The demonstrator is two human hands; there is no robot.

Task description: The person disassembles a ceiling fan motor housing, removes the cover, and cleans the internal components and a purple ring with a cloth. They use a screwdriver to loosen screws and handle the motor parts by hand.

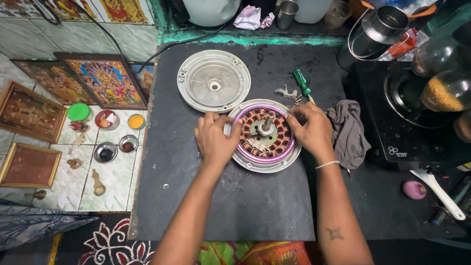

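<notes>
Item: ceiling-fan motor [265, 132], opened, lying at frame centre on a dark slate slab [221, 196]. Copper windings w/ a purple ring round them are exposed, seated in the lower alu. housing shell; shaft stub stands upright at the middle. Left hand [215, 140] is laid on the motor's left rim, fingers curled over the edge and closed on it. Right hand [310, 128] is set on the right rim, fingertips pinched at the ring's upper-right edge; whether a small part is held there cannot be told. Step judged: stator is being seated or worked loose in the shell, both hands bracing at opp. sides. Next move, as judged: even pressure or lift from both sides is called for, so the winding pack is not tilted on the shaft and the copper is not scraped. Assoc. items: detached top cover [214, 81], round, grey, upper centre-left, apart from the motor; green-handled screwdriver [301, 83] and a small metal bracket [287, 92] w/ loose screws, just above the right hand; grey rag [349, 130] right of the motor, near the right wrist. Framed pictures [105, 81] and small bowls [105, 152] are kept at frame left, on tiles.
</notes>
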